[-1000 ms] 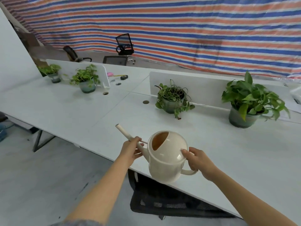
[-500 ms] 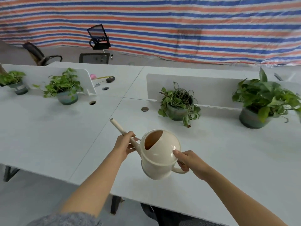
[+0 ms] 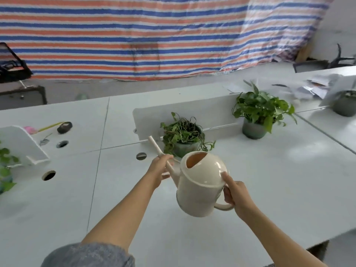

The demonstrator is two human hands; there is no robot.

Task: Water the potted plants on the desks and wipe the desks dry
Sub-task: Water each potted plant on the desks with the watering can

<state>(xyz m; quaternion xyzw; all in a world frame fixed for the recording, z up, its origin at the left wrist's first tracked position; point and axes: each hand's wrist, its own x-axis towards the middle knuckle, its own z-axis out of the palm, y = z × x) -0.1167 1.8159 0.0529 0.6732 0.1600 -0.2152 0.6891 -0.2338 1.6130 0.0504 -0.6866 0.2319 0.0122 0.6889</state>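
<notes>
I hold a cream watering can (image 3: 200, 184) above the white desk (image 3: 269, 189). My right hand (image 3: 234, 195) grips its handle; my left hand (image 3: 160, 170) holds the long spout, whose tip points up and to the left of a straggly potted plant (image 3: 183, 135) just beyond the can. A fuller leafy plant in a grey-green pot (image 3: 258, 116) stands farther right. A third pot (image 3: 344, 105) sits at the far right edge, and leaves of another plant (image 3: 4, 166) show at the far left.
A low white divider (image 3: 150, 116) runs behind the two middle plants. Cable holes (image 3: 48, 175) dot the desk. A black tape roll (image 3: 64, 127) and pink item lie back left; papers (image 3: 316, 87) back right. Striped tarp hangs behind.
The view has swung right and closer to the desk; the can, still in both hands, now sits right in front of the straggly plant, spout raised toward it.
</notes>
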